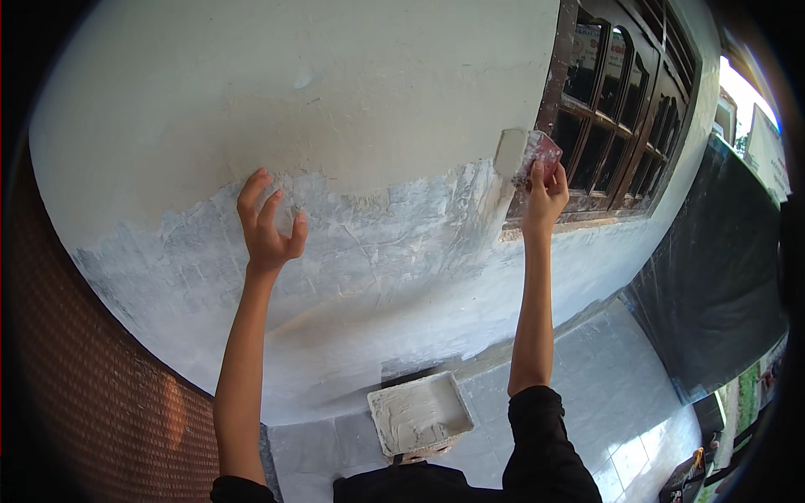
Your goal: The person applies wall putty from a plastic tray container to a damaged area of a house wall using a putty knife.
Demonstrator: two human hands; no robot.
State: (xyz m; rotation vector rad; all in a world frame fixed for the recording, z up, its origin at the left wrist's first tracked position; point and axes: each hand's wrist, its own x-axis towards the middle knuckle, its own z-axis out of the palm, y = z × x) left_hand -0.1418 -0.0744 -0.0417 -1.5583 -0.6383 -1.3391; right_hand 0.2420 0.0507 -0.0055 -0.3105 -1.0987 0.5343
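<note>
My left hand (268, 225) is raised near the wall (277, 84) at the ragged upper edge of its whitish-grey patch, fingers apart and curved, nothing in them. Up beside the window, my right hand (545, 201) pinches a reddish scraper (547, 153) smeared with white putty. A cream rounded plate (510, 152) adjoins the scraper's left side; I cannot tell whether it is held too or fixed to the wall. Below, between my forearms, a shallow white tray (462, 401) contains whitish putty.
A brown wooden window (545, 126) with dark panes stands at the upper right. Woven brown panelling (101, 394) borders the left side. Grey floor tiles (579, 360) lie below the wall, and a dark sheet (713, 268) hangs at the right.
</note>
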